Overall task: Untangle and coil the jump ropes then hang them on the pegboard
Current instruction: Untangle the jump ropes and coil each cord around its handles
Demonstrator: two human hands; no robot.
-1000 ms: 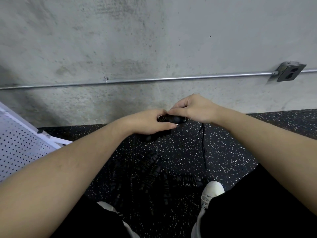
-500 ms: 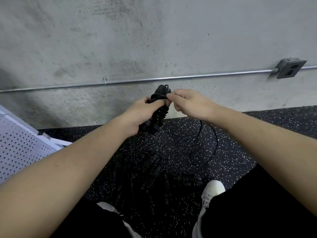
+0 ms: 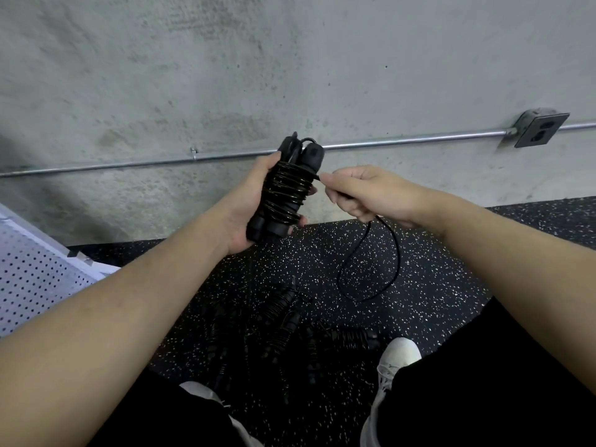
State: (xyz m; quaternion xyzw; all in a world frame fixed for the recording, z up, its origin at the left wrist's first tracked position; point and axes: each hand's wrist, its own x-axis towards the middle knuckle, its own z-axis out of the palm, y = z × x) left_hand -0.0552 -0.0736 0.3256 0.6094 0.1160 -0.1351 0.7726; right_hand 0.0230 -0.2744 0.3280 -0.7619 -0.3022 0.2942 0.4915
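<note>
My left hand (image 3: 248, 204) grips a black jump rope bundle (image 3: 287, 191), two handles held upright side by side with cord wound tightly round them. My right hand (image 3: 364, 195) pinches the cord just right of the bundle, and a loose loop of the cord (image 3: 371, 269) hangs down from that hand over the floor. Several more wrapped black jump ropes (image 3: 290, 327) lie in a pile on the floor between my feet. A white pegboard (image 3: 29, 279) shows at the left edge, tilted low beside me.
A concrete wall (image 3: 290, 75) stands straight ahead with a metal conduit (image 3: 403, 140) and an outlet box (image 3: 538, 129) on it. The floor is black speckled rubber (image 3: 435, 285). My white shoes (image 3: 396, 359) flank the pile.
The bundle has risen and turned upright in my left hand. My right hand has moved right, away from the handles, drawing cord out, and the hanging loop has widened.
</note>
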